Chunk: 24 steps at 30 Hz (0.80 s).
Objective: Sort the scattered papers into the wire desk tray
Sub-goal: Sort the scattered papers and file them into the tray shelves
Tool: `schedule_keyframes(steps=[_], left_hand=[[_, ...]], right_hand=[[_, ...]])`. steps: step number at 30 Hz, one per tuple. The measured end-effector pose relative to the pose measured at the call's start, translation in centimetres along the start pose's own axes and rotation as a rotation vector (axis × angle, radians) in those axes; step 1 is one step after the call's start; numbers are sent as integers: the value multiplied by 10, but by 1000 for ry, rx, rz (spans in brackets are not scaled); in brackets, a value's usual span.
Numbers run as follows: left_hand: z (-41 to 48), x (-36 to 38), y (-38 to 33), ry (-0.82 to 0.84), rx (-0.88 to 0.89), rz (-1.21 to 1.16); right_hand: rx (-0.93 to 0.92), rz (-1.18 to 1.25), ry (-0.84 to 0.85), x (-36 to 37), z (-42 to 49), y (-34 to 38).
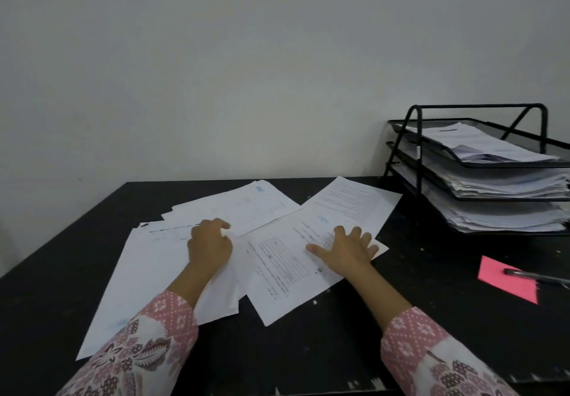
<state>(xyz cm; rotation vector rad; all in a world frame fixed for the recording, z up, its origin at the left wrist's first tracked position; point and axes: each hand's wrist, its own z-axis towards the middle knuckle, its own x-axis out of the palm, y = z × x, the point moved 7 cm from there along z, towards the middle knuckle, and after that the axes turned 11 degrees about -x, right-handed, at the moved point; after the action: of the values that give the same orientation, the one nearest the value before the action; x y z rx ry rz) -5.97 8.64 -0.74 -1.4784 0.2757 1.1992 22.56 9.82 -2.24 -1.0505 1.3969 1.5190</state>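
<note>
Scattered white printed paper sheets lie mid black desk, left of black three-tier wire tray; left hand curls pinching one, right hand presses flat, fingers spread; light, floppy, slippery, likely best lifted by edges.

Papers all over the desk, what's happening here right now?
A person is sorting loose papers spread across a black desk. The left hand has fingers curled at a sheet's edge; the right hand lies flat, fingers spread, on a printed form. The wire tray at the right already holds stacks on all three tiers. A pen rests on a pink note nearby.
</note>
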Motion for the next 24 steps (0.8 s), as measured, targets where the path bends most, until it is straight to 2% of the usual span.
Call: schedule_keyframes(steps=[3, 7, 9, 12, 19, 24], left_hand=[[13, -21, 41, -45, -171, 137], [26, -23, 79, 15, -331, 370], [28, -20, 87, 43, -365, 413], [29, -14, 86, 31, -302, 441], [23, -1, 53, 40, -26, 413], [20, 4, 33, 60, 117, 209]], right_hand=[[9, -27, 80, 12, 6, 3], [-27, -46, 98, 15, 14, 6], [-41, -51, 111, 15, 18, 7], [-63, -48, 115, 17, 21, 10], [-123, -30, 84, 22, 25, 25], [-170, 2, 55, 27, 27, 32]])
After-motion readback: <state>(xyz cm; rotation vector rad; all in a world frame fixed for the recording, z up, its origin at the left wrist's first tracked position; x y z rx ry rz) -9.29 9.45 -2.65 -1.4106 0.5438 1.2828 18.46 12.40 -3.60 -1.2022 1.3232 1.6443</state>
